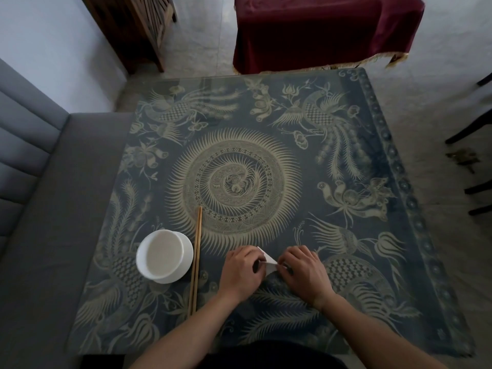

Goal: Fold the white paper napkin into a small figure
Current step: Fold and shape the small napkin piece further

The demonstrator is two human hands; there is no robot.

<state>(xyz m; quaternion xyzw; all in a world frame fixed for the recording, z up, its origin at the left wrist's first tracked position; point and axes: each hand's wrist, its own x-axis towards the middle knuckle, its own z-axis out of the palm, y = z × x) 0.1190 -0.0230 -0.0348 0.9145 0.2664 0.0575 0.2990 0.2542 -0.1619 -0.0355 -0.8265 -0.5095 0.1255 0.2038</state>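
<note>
The white paper napkin point(269, 262) is folded small, with a pointed tip sticking up and away from me. It lies on the patterned blue table point(239, 145) near the front edge, between my two hands. My left hand point(241, 271) pinches its left side with curled fingers. My right hand point(304, 271) pinches its right side. Most of the napkin is hidden under my fingers.
A white bowl on a white saucer point(163, 253) stands to the left of my hands. A pair of wooden chopsticks point(196, 259) lies beside it, pointing away from me. A grey sofa point(40, 209) borders the table's left; a dark red cloth-covered table point(319, 30) stands behind.
</note>
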